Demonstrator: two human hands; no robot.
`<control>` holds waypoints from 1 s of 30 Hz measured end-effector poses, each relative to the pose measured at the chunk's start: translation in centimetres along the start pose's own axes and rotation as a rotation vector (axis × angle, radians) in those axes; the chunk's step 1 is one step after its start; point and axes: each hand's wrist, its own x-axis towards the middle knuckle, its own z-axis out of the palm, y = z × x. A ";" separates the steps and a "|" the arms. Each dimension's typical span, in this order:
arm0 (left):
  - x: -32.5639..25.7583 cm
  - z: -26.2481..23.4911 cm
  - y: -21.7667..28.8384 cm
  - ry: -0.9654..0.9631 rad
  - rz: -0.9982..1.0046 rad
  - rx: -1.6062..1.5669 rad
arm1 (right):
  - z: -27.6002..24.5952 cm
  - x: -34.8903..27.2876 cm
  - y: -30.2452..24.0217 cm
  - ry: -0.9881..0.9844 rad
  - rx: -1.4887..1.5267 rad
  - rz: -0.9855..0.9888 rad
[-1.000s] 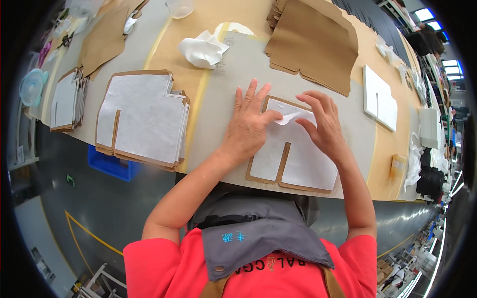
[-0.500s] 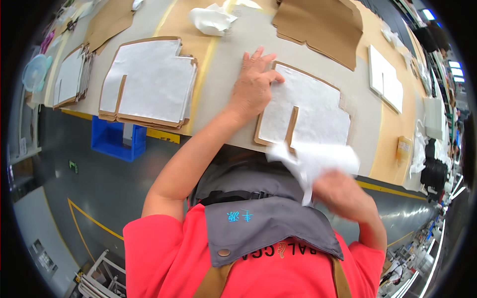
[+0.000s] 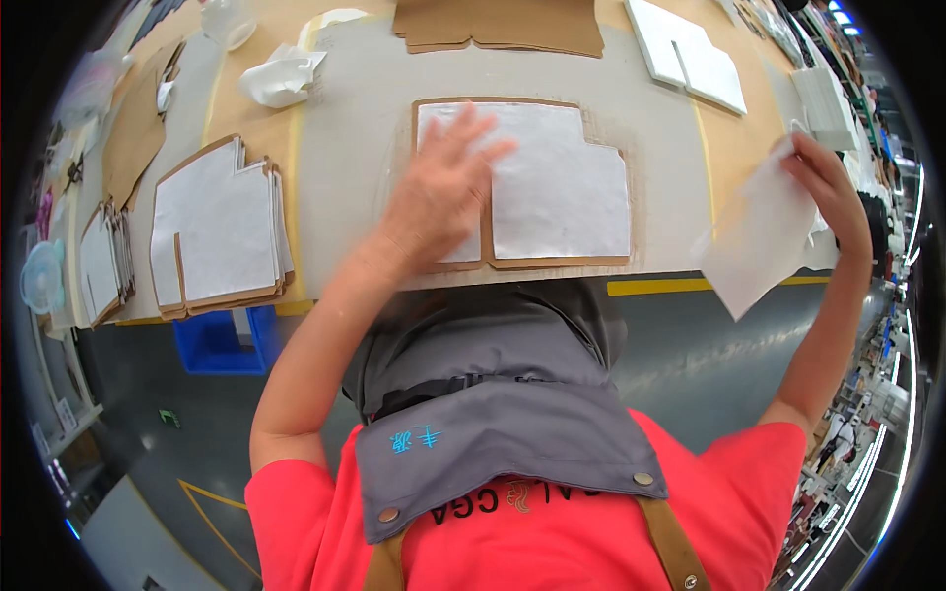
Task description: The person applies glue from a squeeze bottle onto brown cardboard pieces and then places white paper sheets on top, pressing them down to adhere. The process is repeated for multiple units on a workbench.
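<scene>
A cut-out panel with a white face point(image 3: 562, 187) and a brown border lies flat on the table in front of me. Over its left part is my left hand point(image 3: 439, 192), fingers spread and smeared by motion. Whether it touches the panel I cannot tell. Out to the right, my right hand point(image 3: 826, 175) pinches a thin white sheet point(image 3: 759, 236) by its upper corner. The sheet hangs down past the table's near edge.
To the left lie a stack of similar white-faced panels point(image 3: 217, 231) and a smaller stack point(image 3: 103, 258). Brown pieces point(image 3: 503, 22) sit at the back, near crumpled white paper point(image 3: 281, 77). White panels point(image 3: 685, 54) lie back right. A blue bin point(image 3: 222, 345) stands below the table edge.
My right hand has swung outward to the right with the sheet, which was bunched near the panel's front edge and now hangs spread. My left hand has shifted from the panel's upper-left corner over its face.
</scene>
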 end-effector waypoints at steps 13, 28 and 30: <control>0.3 4.2 6.7 -0.441 0.339 -0.039 | 9.2 6.5 2.1 0.546 -0.463 -0.231; -4.0 -1.3 3.6 -0.319 -0.040 0.157 | 20.6 13.0 -8.1 -0.055 -0.143 -0.233; -4.7 -2.9 2.3 -0.260 -0.141 0.158 | 20.4 13.7 -7.5 -0.150 0.012 -0.146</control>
